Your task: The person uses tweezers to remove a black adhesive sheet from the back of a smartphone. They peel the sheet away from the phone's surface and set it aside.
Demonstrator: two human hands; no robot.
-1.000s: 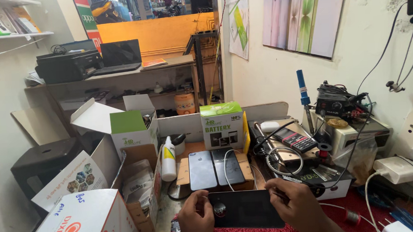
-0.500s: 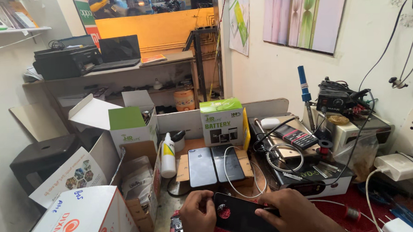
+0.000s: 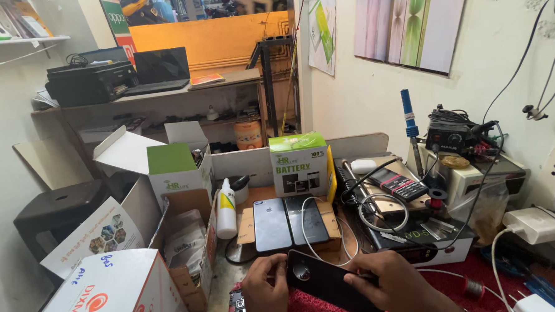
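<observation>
Phone repair shop – soldering station (image 3: 454, 136), spare phones (image 3: 290, 222), battery box (image 3: 299, 164)

The phone back (image 3: 333, 283) is showing as glossy black, glass-like, between the left hand (image 3: 266, 295) and right hand (image 3: 398, 288). Beyond it, two phones (image 3: 290, 223) are gleaming smooth and dark on plain brown cardboard (image 3: 246, 226). Left of them, a bottle (image 3: 226, 209) is looking like white plastic. Red cloth (image 3: 309, 310) under the hands is looking rough.
</observation>
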